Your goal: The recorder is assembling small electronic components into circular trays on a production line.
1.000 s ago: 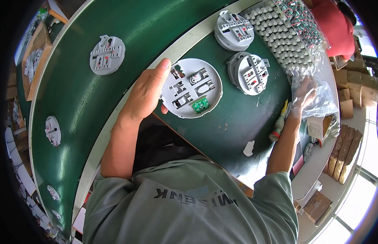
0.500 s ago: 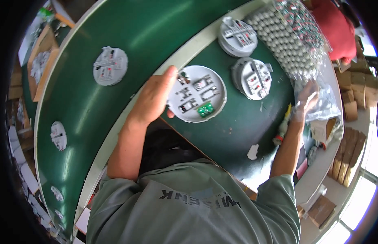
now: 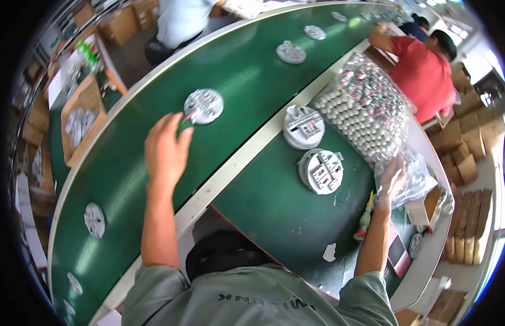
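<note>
My left hand reaches over the green conveyor belt, thumb and fingers apart. Just past its fingertips a round pale grey plastic housing with small fittings lies on the belt. Small red and green bits show between the fingertips and its rim; whether the fingers touch them is unclear. On the right, my right hand is at the lower end of a clear plastic bag packed with round grey parts and red and green wires. Plastic film covers some of its fingers, so its grip is hidden.
Two stacks of round housings, one behind the other, stand on the green worktable. A yellow-tipped screwdriver-like tool and a white scrap lie nearer me. More housings lie along the belt. A person in red sits beyond the bag.
The housing with a green circuit board has left my left hand, which has moved out over the belt. My right hand stays at the bag. The view has swung upward.
</note>
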Available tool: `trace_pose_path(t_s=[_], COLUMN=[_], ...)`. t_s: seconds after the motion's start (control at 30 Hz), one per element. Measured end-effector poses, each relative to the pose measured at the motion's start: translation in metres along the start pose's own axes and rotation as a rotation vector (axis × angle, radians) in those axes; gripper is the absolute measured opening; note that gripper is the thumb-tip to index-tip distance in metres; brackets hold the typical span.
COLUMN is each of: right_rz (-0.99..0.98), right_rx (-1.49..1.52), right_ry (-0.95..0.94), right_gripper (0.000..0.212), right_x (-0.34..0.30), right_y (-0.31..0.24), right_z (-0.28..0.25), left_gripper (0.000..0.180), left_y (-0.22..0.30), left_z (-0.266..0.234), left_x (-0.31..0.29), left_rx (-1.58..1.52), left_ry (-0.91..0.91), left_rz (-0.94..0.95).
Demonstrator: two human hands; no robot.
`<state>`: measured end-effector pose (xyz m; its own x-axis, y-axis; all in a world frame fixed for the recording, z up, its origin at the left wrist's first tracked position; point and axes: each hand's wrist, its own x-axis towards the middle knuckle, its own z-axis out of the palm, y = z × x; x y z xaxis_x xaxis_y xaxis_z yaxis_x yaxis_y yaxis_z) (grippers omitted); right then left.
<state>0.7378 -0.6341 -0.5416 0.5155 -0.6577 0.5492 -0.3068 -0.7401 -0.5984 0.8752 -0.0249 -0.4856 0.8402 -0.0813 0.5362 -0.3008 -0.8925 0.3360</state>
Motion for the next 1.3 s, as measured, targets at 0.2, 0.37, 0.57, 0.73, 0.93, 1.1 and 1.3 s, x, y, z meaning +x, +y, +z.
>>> trace_pose_path(t_s=[0.2, 0.37, 0.57, 0.73, 0.93, 1.1, 1.3], right_rz=[0.038, -0.035, 0.074, 0.204, -0.398, -0.518, -0.544], right_rx=[0.035, -0.062, 0.241, 0.201, 0.433, 0.357, 0.399], right_ry=[0.037, 0.049, 0.092, 0.140, -0.566, -0.559, -0.552], right_gripper=[0.030, 0.027, 0.025, 0.021, 0.027, 0.028, 0.032], right_x=[-0.005, 0.002, -0.004, -0.113, -0.202, -0.210, -0.209], right_y=[0.005, 0.017, 0.053, -0.138, -0.217, -0.219, -0.218], right_z=[-0.007, -0.022, -0.091, -0.117, -0.046, -0.019, -0.024], left_gripper=[0.021, 0.016, 0.008, 0.007, 0.013, 0.009, 0.012], left_y=[-0.074, -0.042, 0.096, 0.129, 0.134, 0.136, 0.135], left_z=[-0.026, -0.046, -0.017, 0.031, 0.047, 0.047, 0.039], left_x=[-0.008, -0.010, -0.061, -0.101, -0.119, -0.118, -0.112], left_rx=[-0.259, -0.287, -0.477, -0.564, -0.556, -0.573, -0.547], left_ry=[-0.348, -0.344, -0.138, -0.152, -0.143, -0.118, -0.205], left_rz=[-0.165, -0.126, 0.054, 0.008, 0.064, 0.133, 0.072])
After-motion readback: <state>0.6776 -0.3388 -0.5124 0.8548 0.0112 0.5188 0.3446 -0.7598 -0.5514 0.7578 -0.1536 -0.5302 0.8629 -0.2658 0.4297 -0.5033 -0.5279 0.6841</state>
